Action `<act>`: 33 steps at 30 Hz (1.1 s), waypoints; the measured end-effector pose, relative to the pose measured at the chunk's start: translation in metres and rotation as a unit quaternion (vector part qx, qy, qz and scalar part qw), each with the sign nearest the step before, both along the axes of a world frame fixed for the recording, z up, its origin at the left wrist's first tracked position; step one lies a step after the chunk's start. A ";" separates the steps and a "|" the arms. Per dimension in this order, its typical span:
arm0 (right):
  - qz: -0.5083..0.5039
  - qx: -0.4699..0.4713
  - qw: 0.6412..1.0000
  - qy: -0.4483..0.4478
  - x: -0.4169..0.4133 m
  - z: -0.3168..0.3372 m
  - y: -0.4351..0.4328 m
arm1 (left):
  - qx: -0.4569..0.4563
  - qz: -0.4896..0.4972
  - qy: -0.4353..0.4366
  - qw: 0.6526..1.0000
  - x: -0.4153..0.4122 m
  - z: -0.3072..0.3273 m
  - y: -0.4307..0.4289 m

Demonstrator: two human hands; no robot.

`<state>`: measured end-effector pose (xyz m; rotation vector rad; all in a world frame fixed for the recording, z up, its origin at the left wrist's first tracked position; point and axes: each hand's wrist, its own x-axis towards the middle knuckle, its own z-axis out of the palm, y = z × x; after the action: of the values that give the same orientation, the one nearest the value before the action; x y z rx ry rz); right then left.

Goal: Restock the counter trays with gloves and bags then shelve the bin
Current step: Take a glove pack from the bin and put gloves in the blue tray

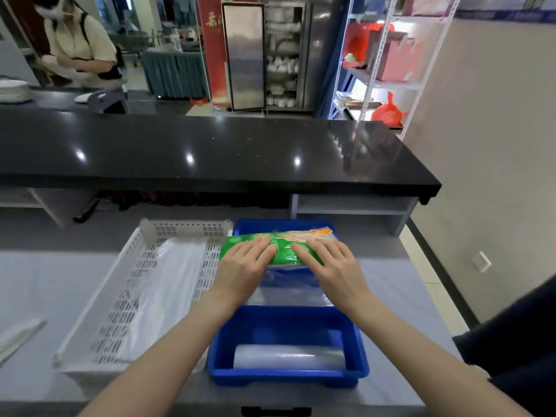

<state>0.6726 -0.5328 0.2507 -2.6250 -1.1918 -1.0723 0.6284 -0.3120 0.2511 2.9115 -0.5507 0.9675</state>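
Your left hand (243, 266) and your right hand (334, 266) both lie flat on the green plastic packet of disposable gloves (282, 246). The packet sits crosswise over the far half of the blue plastic tray (285, 376). Your fingers (261, 248) are straight and spread along the packet's top, pressing rather than gripping. Whether your thumbs hook under its near edge cannot be told from here. Two flat palms like this look meant to seat the soft packet level and square against the tray's far wall, so it neither slumps nor rides up over the rim.

Under and in front of the packet lie clear plastic sheets (288, 291). At the tray's near end a roll of clear plastic bags (288, 356) lies on its side, parallel to the packet, likely so each supply keeps its own zone. Just beside the blue tray on your left stands the white perforated plastic basket (120, 311), with flat clear bags (164, 293) laid lengthwise inside. Both containers rest on the grey counter (45, 281), below the raised glossy black ledge (210, 145).

By the look of it, the gloves are almost settled and the bags are already in place. The shelving is not yet done, and which container counts as the bin cannot be told.
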 end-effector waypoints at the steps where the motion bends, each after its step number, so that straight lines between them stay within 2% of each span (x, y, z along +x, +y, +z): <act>1: -0.003 -0.003 1.000 0.007 0.002 -0.005 0.000 | -0.006 -0.001 0.009 1.000 0.004 -0.003 -0.002; 4: -0.014 -0.040 0.998 0.053 0.004 -0.021 0.000 | -0.020 -0.004 0.070 0.997 0.010 -0.014 -0.004; 8: -0.021 -0.083 0.989 0.119 -0.001 -0.031 -0.001 | 0.001 -0.033 0.231 0.972 0.014 -0.028 0.007; 10: -0.023 -0.097 0.986 0.136 -0.005 -0.032 -0.002 | 0.006 -0.066 0.254 0.965 0.018 -0.030 0.015; 12: -0.026 -0.116 0.981 0.151 -0.011 -0.033 -0.003 | -0.030 -0.081 0.269 0.959 0.026 -0.027 0.022; 15: -0.037 -0.132 0.974 0.177 -0.017 -0.036 -0.001 | -0.076 -0.045 0.301 0.950 0.052 -0.024 0.029; 19: -0.059 -0.138 0.963 0.224 -0.015 -0.031 -0.002 | -0.073 0.012 0.435 0.897 0.077 -0.031 0.026; 21: -0.064 -0.145 0.951 0.267 -0.011 -0.027 -0.004 | -0.089 0.014 0.440 0.893 0.081 -0.038 0.026; 23: -0.060 -0.143 0.933 0.325 -0.007 -0.024 -0.007 | -0.096 0.016 0.413 0.906 0.081 -0.044 0.027; 27: -0.058 -0.078 0.895 0.435 0.004 -0.012 -0.006 | -0.131 0.009 0.368 0.920 0.077 -0.048 0.026; 29: -0.064 -0.040 0.909 0.411 0.018 -0.007 0.002 | -0.125 -0.001 0.353 0.927 0.077 -0.046 0.025; 31: -0.085 -0.056 0.931 0.351 0.036 -0.005 0.010 | -0.129 -0.010 0.347 0.929 0.076 -0.045 0.025; 33: -0.112 -0.109 0.910 0.383 0.056 -0.003 0.018 | -0.136 -0.021 0.340 0.930 0.075 -0.044 0.027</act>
<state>0.7281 -0.5149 0.2476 -2.9214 -0.8609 0.1465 0.7031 -0.2849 0.2074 2.7010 -0.3835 -0.0153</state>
